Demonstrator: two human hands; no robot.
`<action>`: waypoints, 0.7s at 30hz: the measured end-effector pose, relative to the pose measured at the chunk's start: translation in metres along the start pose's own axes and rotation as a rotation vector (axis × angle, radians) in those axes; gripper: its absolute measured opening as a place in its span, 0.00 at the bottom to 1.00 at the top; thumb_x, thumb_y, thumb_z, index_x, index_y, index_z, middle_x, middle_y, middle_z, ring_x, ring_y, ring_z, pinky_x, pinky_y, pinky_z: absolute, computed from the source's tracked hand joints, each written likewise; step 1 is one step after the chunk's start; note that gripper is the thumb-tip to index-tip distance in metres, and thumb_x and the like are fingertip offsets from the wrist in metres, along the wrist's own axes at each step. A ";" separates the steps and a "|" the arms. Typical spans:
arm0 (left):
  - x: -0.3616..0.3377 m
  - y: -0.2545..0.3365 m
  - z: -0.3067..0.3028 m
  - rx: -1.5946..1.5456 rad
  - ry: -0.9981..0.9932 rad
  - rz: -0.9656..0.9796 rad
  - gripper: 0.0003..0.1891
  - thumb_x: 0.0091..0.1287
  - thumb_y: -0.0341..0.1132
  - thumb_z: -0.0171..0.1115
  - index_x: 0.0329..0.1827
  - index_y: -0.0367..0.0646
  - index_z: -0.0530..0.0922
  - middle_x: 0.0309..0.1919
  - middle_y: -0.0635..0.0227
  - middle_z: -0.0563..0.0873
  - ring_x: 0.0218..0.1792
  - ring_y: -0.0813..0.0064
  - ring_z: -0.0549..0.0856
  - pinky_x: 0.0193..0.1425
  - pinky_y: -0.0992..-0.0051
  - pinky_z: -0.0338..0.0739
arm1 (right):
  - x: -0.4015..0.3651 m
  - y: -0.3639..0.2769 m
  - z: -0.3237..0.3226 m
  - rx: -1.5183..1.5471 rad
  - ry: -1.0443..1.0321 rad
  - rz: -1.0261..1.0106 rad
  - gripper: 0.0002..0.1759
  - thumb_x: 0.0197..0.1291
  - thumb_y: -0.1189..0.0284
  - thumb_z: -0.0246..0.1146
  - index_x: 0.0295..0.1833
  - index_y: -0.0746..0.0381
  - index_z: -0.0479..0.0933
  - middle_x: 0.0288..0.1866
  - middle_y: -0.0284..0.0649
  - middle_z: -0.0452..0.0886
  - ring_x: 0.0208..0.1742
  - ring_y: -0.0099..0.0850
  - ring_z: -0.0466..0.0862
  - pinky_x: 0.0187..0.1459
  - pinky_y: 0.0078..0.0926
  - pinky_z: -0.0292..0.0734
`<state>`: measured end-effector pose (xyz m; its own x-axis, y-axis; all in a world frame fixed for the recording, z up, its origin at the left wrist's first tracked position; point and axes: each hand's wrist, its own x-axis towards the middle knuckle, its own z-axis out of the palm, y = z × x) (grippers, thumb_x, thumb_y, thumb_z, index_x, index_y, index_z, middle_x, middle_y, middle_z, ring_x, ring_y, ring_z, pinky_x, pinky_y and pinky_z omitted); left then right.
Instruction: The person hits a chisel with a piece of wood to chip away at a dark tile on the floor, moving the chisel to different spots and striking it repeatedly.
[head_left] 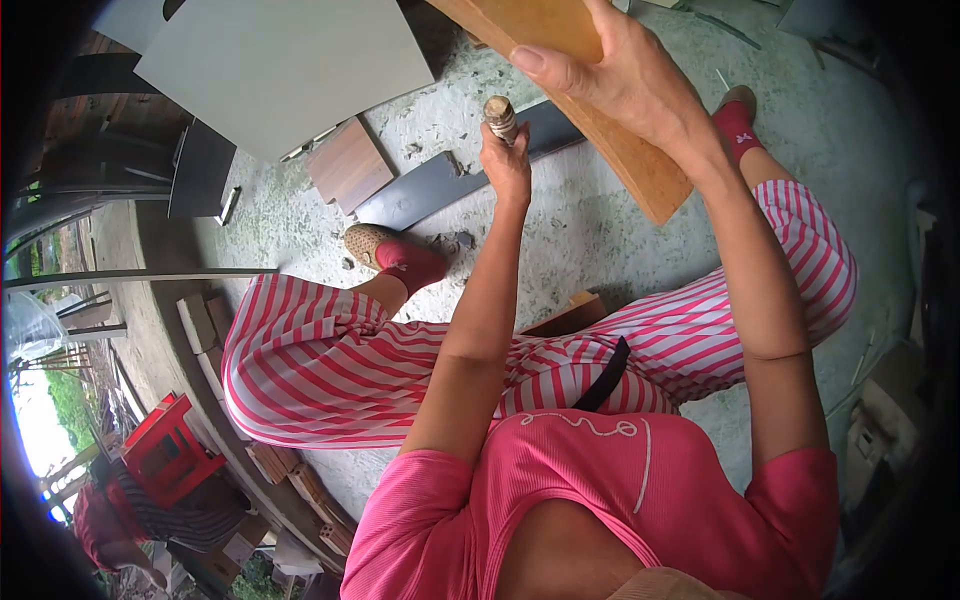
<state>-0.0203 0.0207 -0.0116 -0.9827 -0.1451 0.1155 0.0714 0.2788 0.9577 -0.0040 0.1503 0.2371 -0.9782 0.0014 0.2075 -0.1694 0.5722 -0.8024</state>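
My left hand (506,165) is closed around the round handle (499,116) of a tool. The handle's worn wooden end and a pale banded collar stick up above the fist; the rest of the tool is hidden. My right hand (640,85) grips a thick, yellow-brown wooden board (640,180), with the thumb lying over its face. The board slants from the top edge down toward my right leg, and its upper end is out of view.
A dark plank (415,192) and a brown wood-grain piece (350,163) lie on the concrete floor between my feet. A large grey panel (290,70) is at upper left. Beyond the ledge are a red plastic chair (170,450) and another person (105,520).
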 end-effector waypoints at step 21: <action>-0.014 0.004 -0.001 -0.101 0.006 0.048 0.16 0.61 0.25 0.58 0.52 0.38 0.71 0.40 0.55 0.85 0.41 0.64 0.84 0.45 0.68 0.76 | -0.017 0.053 0.048 -0.452 -0.459 0.145 0.41 0.46 0.50 0.68 0.65 0.52 0.64 0.41 0.54 0.82 0.45 0.52 0.82 0.50 0.45 0.75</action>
<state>-0.0062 0.0227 -0.0088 -0.9767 -0.1398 0.1631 0.1355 0.1881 0.9728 -0.0021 0.1414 0.1639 -0.9560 -0.1881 -0.2250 -0.0629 0.8808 -0.4692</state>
